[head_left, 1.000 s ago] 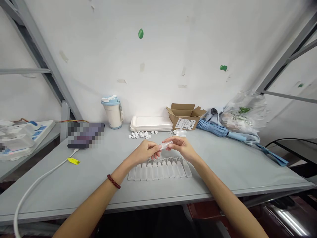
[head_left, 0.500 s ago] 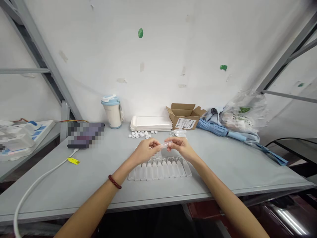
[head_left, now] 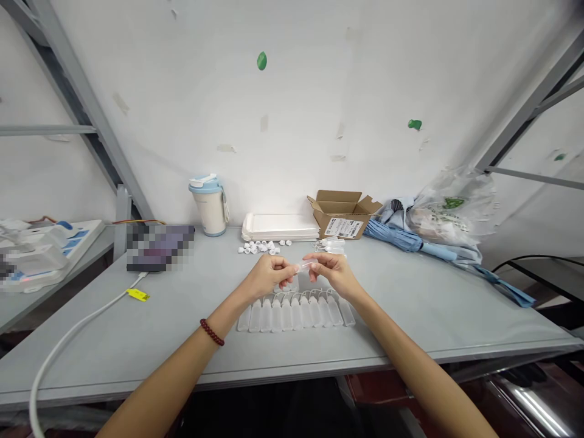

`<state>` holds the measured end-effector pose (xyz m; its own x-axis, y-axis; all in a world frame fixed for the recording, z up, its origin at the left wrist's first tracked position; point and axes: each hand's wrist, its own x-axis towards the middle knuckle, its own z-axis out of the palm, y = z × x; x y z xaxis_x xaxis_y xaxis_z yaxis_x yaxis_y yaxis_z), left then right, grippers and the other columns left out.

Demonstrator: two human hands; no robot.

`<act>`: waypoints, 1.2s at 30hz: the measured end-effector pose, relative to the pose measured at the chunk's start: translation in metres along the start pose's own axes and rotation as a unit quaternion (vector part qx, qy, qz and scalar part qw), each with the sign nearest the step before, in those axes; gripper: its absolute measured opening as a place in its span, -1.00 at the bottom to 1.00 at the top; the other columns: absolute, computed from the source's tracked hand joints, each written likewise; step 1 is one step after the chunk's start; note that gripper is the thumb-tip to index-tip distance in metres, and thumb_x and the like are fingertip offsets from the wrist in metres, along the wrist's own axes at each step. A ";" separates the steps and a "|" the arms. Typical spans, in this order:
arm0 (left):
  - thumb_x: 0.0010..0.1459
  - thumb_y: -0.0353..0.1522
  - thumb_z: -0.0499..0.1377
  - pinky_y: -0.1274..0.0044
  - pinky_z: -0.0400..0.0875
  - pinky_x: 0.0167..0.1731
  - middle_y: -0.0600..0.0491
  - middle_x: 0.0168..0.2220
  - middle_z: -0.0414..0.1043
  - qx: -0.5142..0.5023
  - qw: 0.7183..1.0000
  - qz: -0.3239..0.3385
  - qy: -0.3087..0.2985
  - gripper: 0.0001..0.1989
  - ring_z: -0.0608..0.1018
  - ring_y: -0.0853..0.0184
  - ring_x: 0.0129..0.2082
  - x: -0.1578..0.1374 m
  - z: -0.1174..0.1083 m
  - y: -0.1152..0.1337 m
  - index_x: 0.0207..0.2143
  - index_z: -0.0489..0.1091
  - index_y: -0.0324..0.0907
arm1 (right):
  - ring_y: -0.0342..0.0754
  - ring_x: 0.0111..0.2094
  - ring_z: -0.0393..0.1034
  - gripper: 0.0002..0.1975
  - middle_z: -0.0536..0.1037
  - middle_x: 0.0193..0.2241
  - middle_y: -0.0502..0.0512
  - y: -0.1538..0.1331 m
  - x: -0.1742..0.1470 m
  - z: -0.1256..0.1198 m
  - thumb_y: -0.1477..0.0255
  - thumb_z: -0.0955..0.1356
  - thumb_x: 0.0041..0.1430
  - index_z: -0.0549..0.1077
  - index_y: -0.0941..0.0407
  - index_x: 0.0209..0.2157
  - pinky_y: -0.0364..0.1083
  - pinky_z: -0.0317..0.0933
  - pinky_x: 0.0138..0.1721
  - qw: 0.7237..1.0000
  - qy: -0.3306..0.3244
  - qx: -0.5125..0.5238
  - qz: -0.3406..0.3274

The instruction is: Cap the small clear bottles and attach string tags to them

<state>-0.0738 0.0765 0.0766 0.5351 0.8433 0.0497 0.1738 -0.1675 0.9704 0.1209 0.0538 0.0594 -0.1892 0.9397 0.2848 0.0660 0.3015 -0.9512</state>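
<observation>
Above the desk, a small translucent plastic bottle (head_left: 307, 264) lies nearly level between my two hands. My left hand (head_left: 271, 275) is closed, pinching its left end; whether a cap sits there is hidden by the fingers. At the other end, the thumb and fingers of my right hand (head_left: 334, 271) grip the bottle. Just below, a row of several similar translucent bottles (head_left: 292, 315) lies side by side, with thin white loops at their far ends. Loose white caps (head_left: 260, 247) are scattered behind my left hand. More small bottles (head_left: 332, 244) lie behind my right hand.
White trays (head_left: 280, 227) are stacked against the wall beside an open cardboard box (head_left: 344, 216). A cup with a blue lid (head_left: 208, 207) stands to their left. A blue umbrella (head_left: 396, 236) and a plastic bag (head_left: 451, 210) occupy the right. A white cable (head_left: 82, 322) crosses the left side.
My hands keep hold of the bottle, with only slight finger shifts. The whole view has moved a little; the things on the desk stay in place.
</observation>
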 end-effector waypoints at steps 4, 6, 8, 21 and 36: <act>-0.02 -0.25 0.16 0.62 0.14 -0.60 0.16 -0.63 0.27 0.077 0.995 0.042 0.038 -0.77 0.27 0.49 -0.62 -0.003 0.004 0.001 -0.56 0.36 -0.26 | -0.18 -0.64 0.29 -0.73 0.44 -0.67 -0.05 0.000 0.000 0.001 0.25 0.38 0.03 0.50 0.18 -0.33 -0.12 0.21 -0.48 1.000 -0.005 0.009 0.011; -0.01 -0.29 0.14 0.62 0.12 -0.58 0.18 -0.64 0.23 0.129 0.987 0.083 0.051 -0.79 0.25 0.49 -0.61 -0.003 0.006 0.000 -0.58 0.35 -0.25 | -0.19 -0.64 0.29 -0.71 0.43 -0.66 -0.04 0.000 0.001 0.001 0.22 0.37 0.03 0.48 0.19 -0.37 -0.13 0.20 -0.50 1.000 -0.010 0.017 0.020; 0.00 -0.32 0.12 0.61 0.14 -0.55 0.18 -0.64 0.21 0.182 0.974 0.119 0.061 -0.80 0.25 0.48 -0.59 -0.003 0.007 -0.003 -0.60 0.33 -0.24 | -0.19 -0.66 0.28 -0.68 0.41 -0.65 -0.04 0.000 0.002 0.001 0.19 0.37 0.01 0.47 0.19 -0.40 -0.14 0.19 -0.55 0.999 -0.012 0.021 0.034; 0.10 -0.38 0.05 0.57 0.19 -0.46 0.13 -0.55 0.27 0.319 0.914 0.243 0.068 -0.85 0.31 0.43 -0.52 0.000 0.009 -0.015 -0.52 0.28 -0.21 | -0.31 -0.77 -0.11 -0.54 -0.01 -0.75 -0.21 -0.003 0.003 0.005 0.09 0.38 -0.06 0.13 0.11 -0.65 -0.24 -0.18 -0.80 0.986 0.010 0.055 0.156; 0.14 -0.39 0.00 0.35 0.29 -0.08 -0.11 -0.19 0.42 0.466 0.857 0.127 0.180 -0.74 0.35 0.12 -0.09 0.015 -0.034 -0.037 -0.18 0.40 -0.26 | -0.17 -0.63 0.23 -0.64 0.34 -0.65 -0.03 0.005 0.011 -0.042 0.11 0.28 0.06 0.37 0.16 -0.44 -0.16 0.14 -0.58 0.962 0.199 -0.185 0.015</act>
<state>-0.1000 0.1127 0.0492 0.3925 0.7941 0.4641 0.7644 -0.5622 0.3155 0.1600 0.0720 0.0631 0.2041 0.9137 0.3515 0.4231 0.2414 -0.8733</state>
